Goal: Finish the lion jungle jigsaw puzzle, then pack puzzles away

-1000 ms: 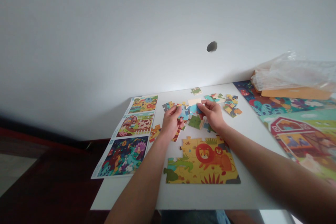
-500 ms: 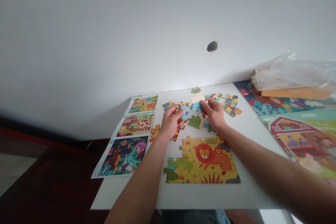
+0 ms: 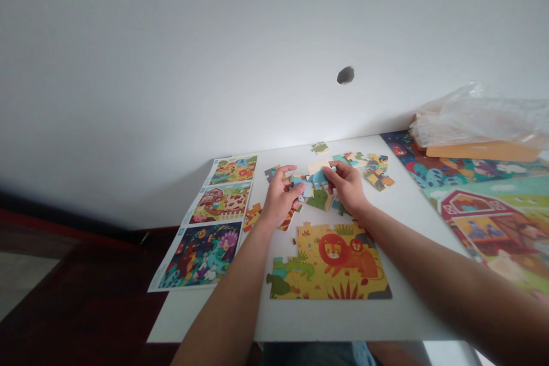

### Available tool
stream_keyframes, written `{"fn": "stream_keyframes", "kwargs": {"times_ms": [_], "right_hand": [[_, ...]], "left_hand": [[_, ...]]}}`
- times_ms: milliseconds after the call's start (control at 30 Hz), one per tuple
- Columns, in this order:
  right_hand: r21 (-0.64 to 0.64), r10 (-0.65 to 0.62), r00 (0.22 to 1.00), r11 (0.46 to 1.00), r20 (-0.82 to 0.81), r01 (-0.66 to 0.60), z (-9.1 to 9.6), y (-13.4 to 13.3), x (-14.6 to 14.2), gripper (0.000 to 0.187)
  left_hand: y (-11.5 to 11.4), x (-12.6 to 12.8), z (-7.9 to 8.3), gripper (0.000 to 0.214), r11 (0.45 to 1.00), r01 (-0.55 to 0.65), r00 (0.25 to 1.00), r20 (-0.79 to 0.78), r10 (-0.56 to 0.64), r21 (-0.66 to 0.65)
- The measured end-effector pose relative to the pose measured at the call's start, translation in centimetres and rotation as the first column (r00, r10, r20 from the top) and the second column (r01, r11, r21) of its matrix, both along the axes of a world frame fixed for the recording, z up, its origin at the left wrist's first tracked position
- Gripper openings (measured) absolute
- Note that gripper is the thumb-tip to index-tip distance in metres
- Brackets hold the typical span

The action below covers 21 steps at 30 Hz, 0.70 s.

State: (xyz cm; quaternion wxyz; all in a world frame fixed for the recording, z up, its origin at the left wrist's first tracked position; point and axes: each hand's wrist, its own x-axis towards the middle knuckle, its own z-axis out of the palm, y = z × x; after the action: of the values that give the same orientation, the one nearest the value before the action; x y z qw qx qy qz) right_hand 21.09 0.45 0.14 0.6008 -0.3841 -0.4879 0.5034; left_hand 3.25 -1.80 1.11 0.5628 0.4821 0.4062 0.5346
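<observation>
Left hand pinches a pale blue jigsaw piece between thumb and fingers. Farther left, a printed puzzle sheet with three scenes lies on the white table. Just right of the held piece, the right hand grasps a second blue jigsaw piece in its fingertips; whether the two pieces interlock is hidden. Below both hands sits a partly assembled lion jigsaw. Loose jigsaw pieces lie in a cluster beyond the right hand. At far right, a farmyard puzzle lies beside a cardboard box under clear plastic wrap.
</observation>
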Motion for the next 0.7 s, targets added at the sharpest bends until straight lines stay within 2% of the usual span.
{"fn": "stream_keyframes", "kwargs": {"times_ms": [67, 133, 233, 333, 467, 567, 700], "right_hand": [[-0.002, -0.003, 1.000, 1.000, 0.006, 0.003, -0.07, 0.05, 0.03, 0.032], [0.000, -0.007, 1.000, 1.000, 0.016, 0.007, -0.13, 0.09, 0.05, 0.032], [0.010, 0.001, 0.999, 1.000, 0.048, -0.002, -0.24, 0.11, 0.08, 0.032], [0.019, 0.010, 0.996, 1.000, 0.088, -0.011, -0.40, 0.12, 0.12, 0.033], [0.022, 0.004, 0.994, 1.000, 0.111, -0.007, -0.58, 0.11, 0.17, 0.034], [0.032, 0.001, 0.991, 0.999, 0.131, -0.005, -0.63, 0.08, 0.19, 0.033], [0.055, 0.029, 0.988, 0.998, 0.150, -0.037, -0.56, -0.10, 0.13, 0.031]], "left_hand": [[0.27, -0.01, -0.03, 0.038, 1.000, -0.007, 1.000, 0.021, 0.008, -0.012], [0.48, 0.10, 0.05, 0.034, 0.999, -0.009, 0.998, 0.062, 0.011, -0.037], [0.51, 0.45, 0.28, 0.038, 0.998, -0.013, 0.984, 0.175, 0.024, -0.065], [0.25, 0.71, 0.46, 0.039, 0.991, 0.054, 0.971, 0.237, -0.025, -0.121], [-0.10, 0.67, 0.53, 0.039, 0.979, 0.118, 0.972, 0.220, -0.079, -0.169], [-0.16, 0.65, 0.58, 0.047, 0.977, 0.135, 0.969, 0.230, -0.094, -0.167], [-0.08, 0.96, 0.53, 0.061, 0.988, 0.065, 0.975, 0.219, -0.034, -0.137]]}}
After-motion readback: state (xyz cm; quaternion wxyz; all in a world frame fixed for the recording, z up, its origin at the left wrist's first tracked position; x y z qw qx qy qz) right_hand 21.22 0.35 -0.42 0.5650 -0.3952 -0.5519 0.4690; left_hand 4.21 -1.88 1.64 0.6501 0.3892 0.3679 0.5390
